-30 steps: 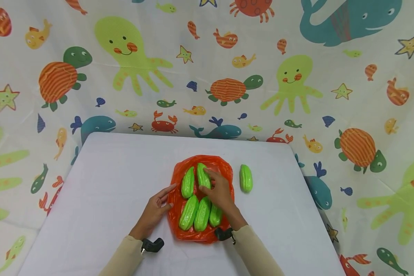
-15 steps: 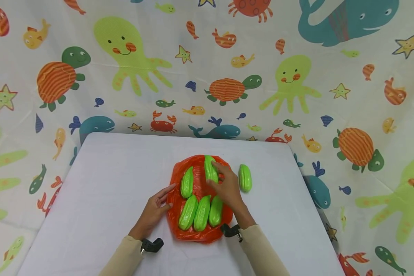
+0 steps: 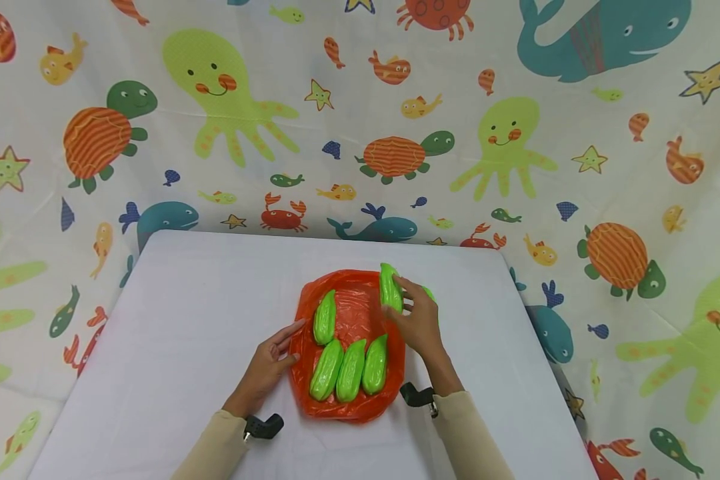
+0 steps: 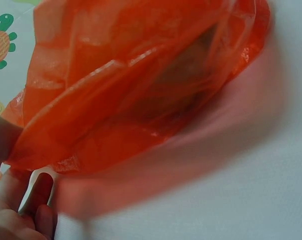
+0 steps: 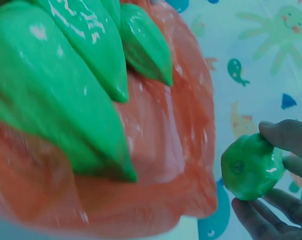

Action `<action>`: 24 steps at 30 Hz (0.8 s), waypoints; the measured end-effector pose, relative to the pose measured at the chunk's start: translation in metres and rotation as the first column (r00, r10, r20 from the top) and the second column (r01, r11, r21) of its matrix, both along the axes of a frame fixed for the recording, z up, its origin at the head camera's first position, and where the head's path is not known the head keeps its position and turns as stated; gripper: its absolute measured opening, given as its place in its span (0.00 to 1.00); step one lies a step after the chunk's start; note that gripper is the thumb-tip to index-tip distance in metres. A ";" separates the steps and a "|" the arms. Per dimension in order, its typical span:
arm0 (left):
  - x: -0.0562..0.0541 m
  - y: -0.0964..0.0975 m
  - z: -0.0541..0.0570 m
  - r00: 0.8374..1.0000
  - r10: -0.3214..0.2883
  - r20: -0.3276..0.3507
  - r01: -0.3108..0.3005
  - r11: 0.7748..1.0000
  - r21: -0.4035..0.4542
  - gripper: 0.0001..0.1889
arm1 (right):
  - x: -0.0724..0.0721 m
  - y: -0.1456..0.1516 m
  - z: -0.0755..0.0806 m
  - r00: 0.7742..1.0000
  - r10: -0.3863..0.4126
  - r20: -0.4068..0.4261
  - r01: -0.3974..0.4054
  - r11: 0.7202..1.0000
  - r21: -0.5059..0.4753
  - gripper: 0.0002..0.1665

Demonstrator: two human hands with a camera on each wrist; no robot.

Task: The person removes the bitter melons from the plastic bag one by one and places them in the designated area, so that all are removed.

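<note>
A red plastic bag (image 3: 355, 313), opened wide into a rounded shape, lies on the white table with several glossy green cucumber-like vegetables (image 3: 351, 371) in it. My left hand (image 3: 265, 368) holds its left rim; in the left wrist view, thumb and fingers (image 4: 10, 192) lie on either side of the red plastic's edge. My right hand (image 3: 419, 320) grips one green cucumber-like vegetable (image 3: 390, 288) over the bag's upper right rim. In the right wrist view, thumb and fingertips surround this ridged vegetable (image 5: 251, 167), its round end toward the camera.
Another green vegetable (image 3: 429, 293) lies on the table right of the bag, mostly hidden by my right hand. White cloth covers the table (image 3: 216, 293). Behind it hangs a curtain (image 3: 312, 133) printed with sea animals.
My right hand has lifted the green cucumber-like vegetable from the bag's upper middle and carried it right, over the rim. My left hand has stayed at the left rim.
</note>
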State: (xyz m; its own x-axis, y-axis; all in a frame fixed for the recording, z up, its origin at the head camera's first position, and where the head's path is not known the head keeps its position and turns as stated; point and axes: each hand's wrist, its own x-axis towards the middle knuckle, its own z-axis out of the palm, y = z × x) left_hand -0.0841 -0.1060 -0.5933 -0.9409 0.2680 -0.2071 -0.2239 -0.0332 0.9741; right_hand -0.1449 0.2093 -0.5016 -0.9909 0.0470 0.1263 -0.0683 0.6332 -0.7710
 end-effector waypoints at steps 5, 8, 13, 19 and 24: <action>0.001 0.000 0.000 1.000 -0.002 -0.002 0.002 1.000 -0.001 0.34 | 0.000 0.013 0.002 0.999 -0.048 -0.003 0.048 0.999 0.010 0.41; 0.000 0.000 -0.001 1.000 0.000 0.000 0.000 1.000 -0.005 0.34 | 0.000 0.021 0.003 0.997 -0.072 0.005 0.072 0.997 0.019 0.41; -0.001 0.000 -0.002 1.000 0.000 0.004 0.000 1.000 -0.006 0.34 | 0.001 0.035 0.004 0.993 -0.112 0.028 0.111 0.993 0.031 0.42; 0.000 0.000 -0.001 1.000 0.004 0.006 -0.004 1.000 -0.003 0.34 | 0.002 0.048 0.004 0.991 -0.131 0.035 0.130 0.991 0.021 0.42; 0.001 0.000 0.001 1.000 0.004 0.005 -0.004 1.000 0.004 0.34 | 0.002 0.061 0.003 0.989 -0.146 0.037 0.146 0.989 0.018 0.42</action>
State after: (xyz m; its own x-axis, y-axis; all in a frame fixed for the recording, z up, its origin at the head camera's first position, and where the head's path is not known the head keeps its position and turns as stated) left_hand -0.0835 -0.1064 -0.5923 -0.9409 0.2650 -0.2111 -0.2289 -0.0380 0.9727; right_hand -0.1425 0.2698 -0.4983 -0.9776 0.1898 0.0905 0.0550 0.6462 -0.7611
